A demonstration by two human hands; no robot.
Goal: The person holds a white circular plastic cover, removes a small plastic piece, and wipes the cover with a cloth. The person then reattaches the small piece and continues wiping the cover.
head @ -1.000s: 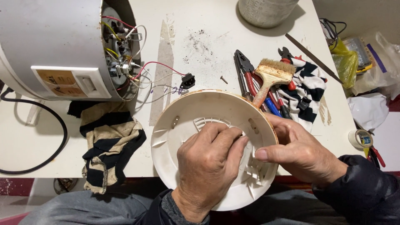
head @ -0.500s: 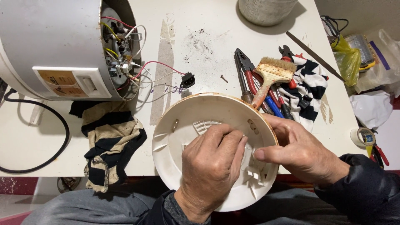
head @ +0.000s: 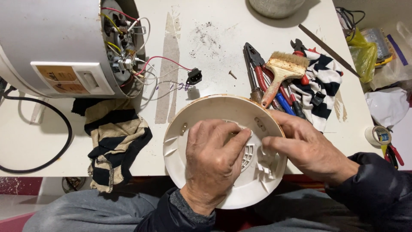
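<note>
White cylindrical appliance body lies on its side top left on the white table, open end facing right, wiring exposed. One rectangular label on its flank: tan with orange patches, pale switch panel beside it. A red wire runs from the open end to a small black socket lying loose on the table.

Round cream plastic cover, inner side up, at the near table edge, overhanging the lap. Left hand lies flat across its middle, fingers bent onto the vent grille, pressing rather than closed around anything. Right hand comes in from the right; fingertips meet on the ribbed clips near the grille. Can't tell if it's pinching something small.

Two striped black-and-cream rags: one left of the cover, one under the tool pile. Black cable loops along the left edge.

Tools just behind the cover's right rim: one paintbrush on top, red-handled pliers, blue-handled driver. One loose screw on bare table.

Far right: yellow bag, clear plastic packet, one tape roll.
</note>
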